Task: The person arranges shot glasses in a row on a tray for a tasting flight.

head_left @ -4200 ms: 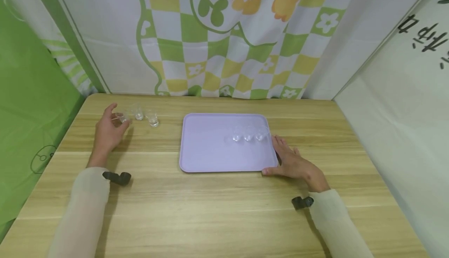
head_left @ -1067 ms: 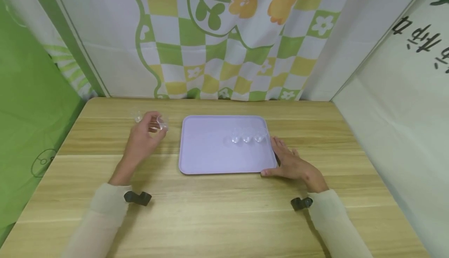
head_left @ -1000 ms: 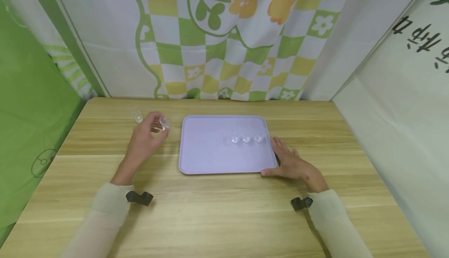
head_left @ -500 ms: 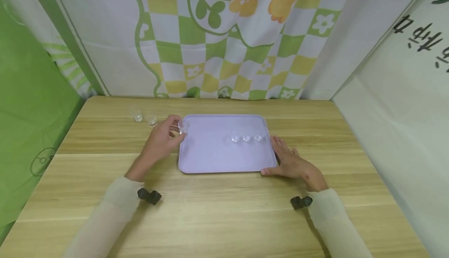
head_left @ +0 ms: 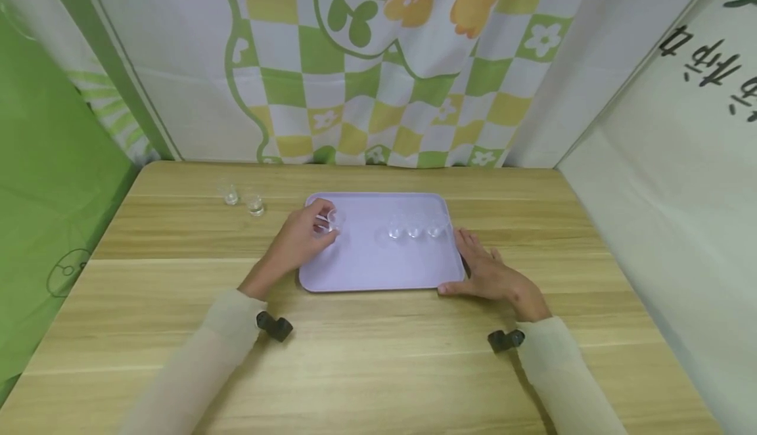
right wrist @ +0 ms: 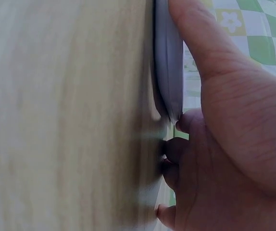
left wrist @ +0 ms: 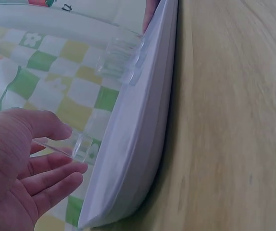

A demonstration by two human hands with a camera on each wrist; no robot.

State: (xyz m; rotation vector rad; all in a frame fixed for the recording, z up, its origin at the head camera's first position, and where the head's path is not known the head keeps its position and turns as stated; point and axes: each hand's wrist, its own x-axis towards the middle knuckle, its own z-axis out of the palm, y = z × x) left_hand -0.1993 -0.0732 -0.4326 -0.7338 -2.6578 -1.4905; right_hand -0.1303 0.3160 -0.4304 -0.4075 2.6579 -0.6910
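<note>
My left hand point(head_left: 303, 236) pinches a small clear shot glass point(head_left: 334, 219) between thumb and fingers, over the left part of a lilac tray point(head_left: 367, 271). The left wrist view shows that glass point(left wrist: 80, 148) held above the tray surface, close to its edge. Three more clear shot glasses point(head_left: 414, 230) stand in a row on the tray's right half. At the tray's right front corner rests my right hand point(head_left: 487, 274), fingers spread along the side and thumb at the front edge. In the right wrist view its thumb point(right wrist: 200, 38) lies along the tray edge point(right wrist: 169, 62).
Two further shot glasses, a rear one point(head_left: 230, 194) and a nearer one point(head_left: 255, 206), stand on the wooden table point(head_left: 367, 356) left of the tray. A checked curtain point(head_left: 378, 93) hangs behind the table's back edge.
My left hand picked up a glass from the left group and carried it rightward, from beside the tray to above its left part. My right hand has stayed at the tray corner.
</note>
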